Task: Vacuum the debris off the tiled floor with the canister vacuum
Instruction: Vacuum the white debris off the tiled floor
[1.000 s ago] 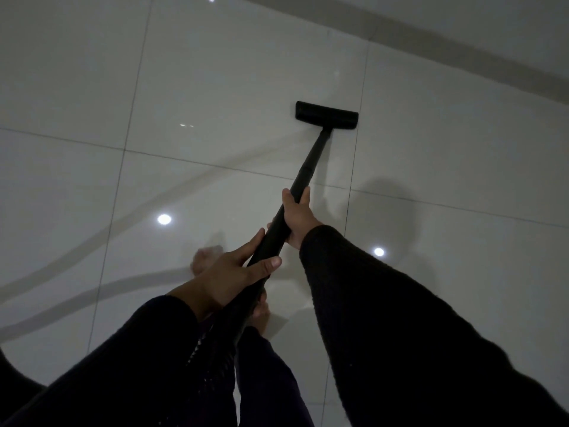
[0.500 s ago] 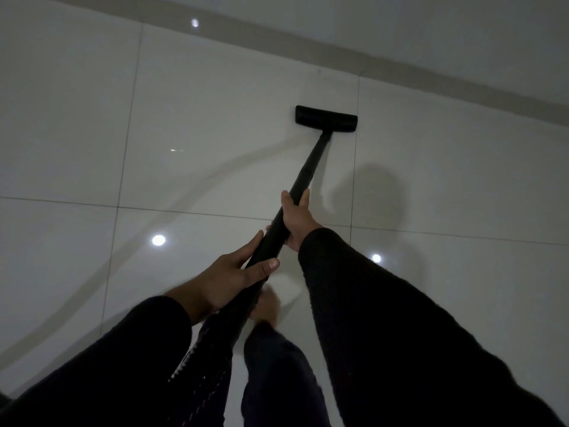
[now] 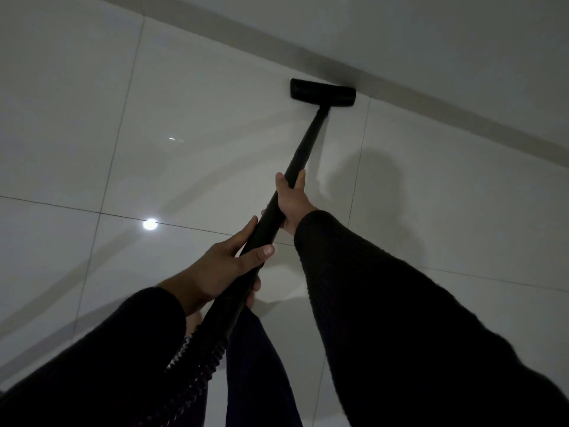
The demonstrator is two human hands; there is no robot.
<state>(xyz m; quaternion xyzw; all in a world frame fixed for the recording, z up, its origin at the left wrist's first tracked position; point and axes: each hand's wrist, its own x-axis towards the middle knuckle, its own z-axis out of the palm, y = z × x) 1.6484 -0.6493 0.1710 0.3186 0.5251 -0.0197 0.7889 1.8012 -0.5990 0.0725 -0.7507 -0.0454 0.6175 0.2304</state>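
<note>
You are standing in a dim indoor room: glossy white floor tiles (image 3: pixel 215 103) are meeting a pale baseboard (image 3: pixel 431 97).

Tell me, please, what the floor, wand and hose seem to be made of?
Floor: likely glazed ceramic or porcelain tile; glossy, mirroring lamps, with grout lines. Wand: smooth matte black tube, plastic or painted metal; cannot tell. Hose: ribbed black, probably flexible plastic.
</note>
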